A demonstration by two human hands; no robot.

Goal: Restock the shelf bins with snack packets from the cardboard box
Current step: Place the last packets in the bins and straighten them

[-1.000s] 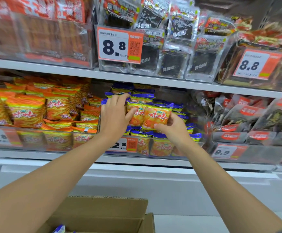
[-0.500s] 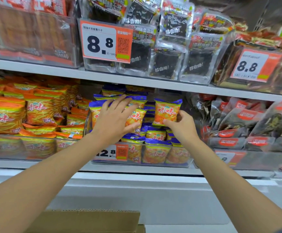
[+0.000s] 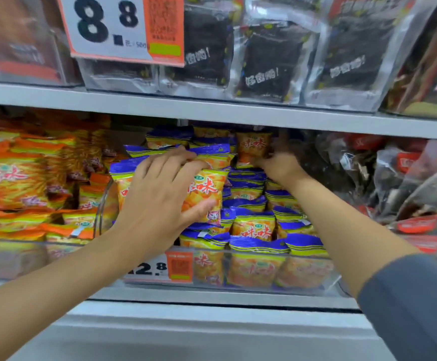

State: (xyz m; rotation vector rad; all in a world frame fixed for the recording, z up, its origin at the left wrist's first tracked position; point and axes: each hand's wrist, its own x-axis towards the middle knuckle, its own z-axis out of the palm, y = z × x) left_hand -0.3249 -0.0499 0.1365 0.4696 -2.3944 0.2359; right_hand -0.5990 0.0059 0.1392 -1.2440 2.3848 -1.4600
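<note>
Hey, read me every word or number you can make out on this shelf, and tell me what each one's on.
"8.8": upper price tag, orange and white.
"12.8": lower price tag on the clear bin, first digit partly hidden.
"咪咪": blue-topped snack packets.
Unreadable: small print on both tags, and blurred white writing on the dark packets.

The right arm (image 3: 342, 217) wears a slate-grey sleeve (image 3: 418, 303).
</note>
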